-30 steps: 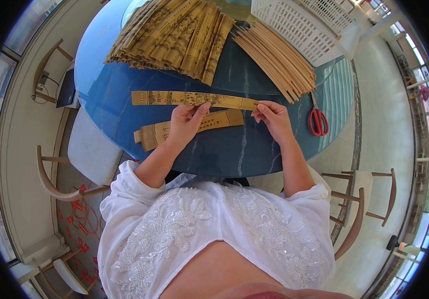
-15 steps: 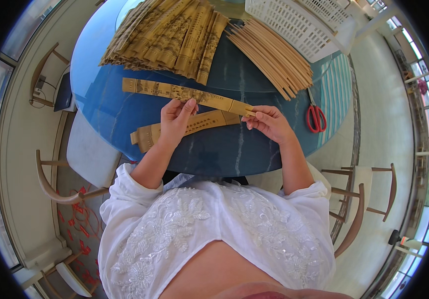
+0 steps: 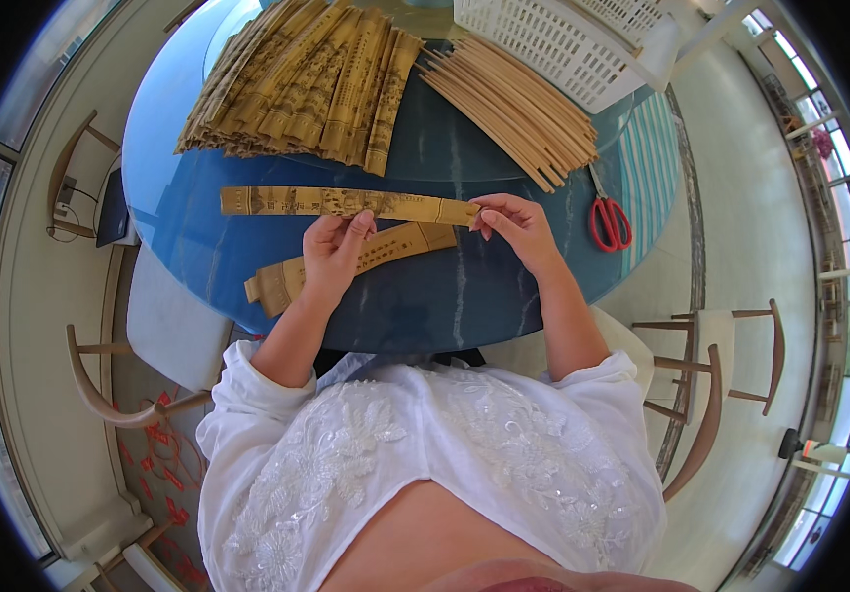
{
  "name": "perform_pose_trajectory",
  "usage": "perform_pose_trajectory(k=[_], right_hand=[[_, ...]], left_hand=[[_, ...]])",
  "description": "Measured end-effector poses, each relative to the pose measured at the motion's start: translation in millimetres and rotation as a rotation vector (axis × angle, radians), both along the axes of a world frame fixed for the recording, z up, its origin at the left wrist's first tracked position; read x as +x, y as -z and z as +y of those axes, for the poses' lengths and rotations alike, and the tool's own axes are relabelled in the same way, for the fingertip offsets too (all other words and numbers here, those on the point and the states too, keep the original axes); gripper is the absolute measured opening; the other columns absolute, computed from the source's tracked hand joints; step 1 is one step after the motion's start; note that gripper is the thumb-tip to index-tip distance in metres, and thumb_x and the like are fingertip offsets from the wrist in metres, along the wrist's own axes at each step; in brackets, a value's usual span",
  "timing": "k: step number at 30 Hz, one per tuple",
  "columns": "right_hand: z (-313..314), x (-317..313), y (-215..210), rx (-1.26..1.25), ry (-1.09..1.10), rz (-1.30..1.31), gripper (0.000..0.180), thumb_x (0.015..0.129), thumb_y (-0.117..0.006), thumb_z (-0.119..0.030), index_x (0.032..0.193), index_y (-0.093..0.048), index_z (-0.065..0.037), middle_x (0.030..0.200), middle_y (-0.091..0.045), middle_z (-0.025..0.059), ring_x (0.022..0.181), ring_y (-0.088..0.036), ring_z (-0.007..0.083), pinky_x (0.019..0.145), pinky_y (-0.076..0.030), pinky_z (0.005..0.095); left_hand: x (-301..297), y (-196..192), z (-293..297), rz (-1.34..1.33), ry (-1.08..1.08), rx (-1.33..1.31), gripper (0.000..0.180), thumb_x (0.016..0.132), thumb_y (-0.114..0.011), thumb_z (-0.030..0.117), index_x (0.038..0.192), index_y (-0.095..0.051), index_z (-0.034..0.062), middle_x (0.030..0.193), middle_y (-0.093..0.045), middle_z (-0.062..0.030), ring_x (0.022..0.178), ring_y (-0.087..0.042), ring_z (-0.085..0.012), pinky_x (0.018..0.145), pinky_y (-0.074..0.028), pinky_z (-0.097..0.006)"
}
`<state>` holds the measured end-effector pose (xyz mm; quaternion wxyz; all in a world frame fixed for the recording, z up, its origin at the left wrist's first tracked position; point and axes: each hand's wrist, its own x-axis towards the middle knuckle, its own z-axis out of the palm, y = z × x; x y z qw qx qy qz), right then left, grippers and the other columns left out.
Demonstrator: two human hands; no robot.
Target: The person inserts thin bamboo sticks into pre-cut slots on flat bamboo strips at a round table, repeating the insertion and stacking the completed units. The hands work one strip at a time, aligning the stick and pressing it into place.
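The left hand (image 3: 332, 249) and right hand (image 3: 520, 230) pinch one gold strip (image 3: 331, 202), seemingly mid-work, while sticks (image 3: 516, 111) and piled strips (image 3: 297, 87) lie untouched.

Long, narrow golden-tan paper-like strip (image 3: 326, 202), dark print densest about its middle, plainer toward both ends. Pinched near mid-length and at the right end, left end projecting free. Lies roughly crosswise before the wearer, broad face up, right end dipping slightly nearer the body.
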<state>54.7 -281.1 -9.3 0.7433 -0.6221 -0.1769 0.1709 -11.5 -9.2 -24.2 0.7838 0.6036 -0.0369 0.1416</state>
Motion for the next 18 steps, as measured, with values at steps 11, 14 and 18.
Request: perform_pose_trajectory(k=[11,14,18], right_hand=[[-27.9,15.4,1.5,-1.03,0.959,-0.907,0.023,0.076,-0.078,-0.012,0.098,-0.07,-0.01,0.101,-0.055,0.0077,0.095,-0.054,0.0276,0.083,-0.047,0.0388],[-26.3,14.6,3.0,-1.053,0.919,-0.894,0.022,0.077,-0.078,-0.012,0.097,-0.069,-0.009,0.099,-0.055,0.0072,0.095,-0.055,0.0275,0.083,-0.047,0.0387],[-27.1,17.2,5.6,-1.037,0.939,-0.978,0.019,0.079,-0.075,-0.009,0.096,-0.069,-0.008,0.097,-0.057,0.0068,0.092,-0.056,0.0279,0.08,-0.048,0.0381]], left_hand=[[2.7,-14.5,4.3,0.125,-0.081,-0.072,0.022,0.098,-0.061,0.022,0.091,-0.064,0.0012,0.08,-0.062,-0.0024,0.071,-0.052,-0.0078,0.065,-0.041,-0.023],[3.7,-12.0,4.2,0.116,-0.097,-0.113,0.02,0.097,-0.063,0.02,0.091,-0.066,0.0004,0.078,-0.062,-0.0013,0.069,-0.053,-0.0058,0.064,-0.042,-0.021],[3.8,-11.5,4.7,0.115,-0.097,-0.101,0.021,0.097,-0.063,0.02,0.091,-0.065,-0.0002,0.078,-0.062,-0.0014,0.069,-0.053,-0.006,0.063,-0.041,-0.021]])
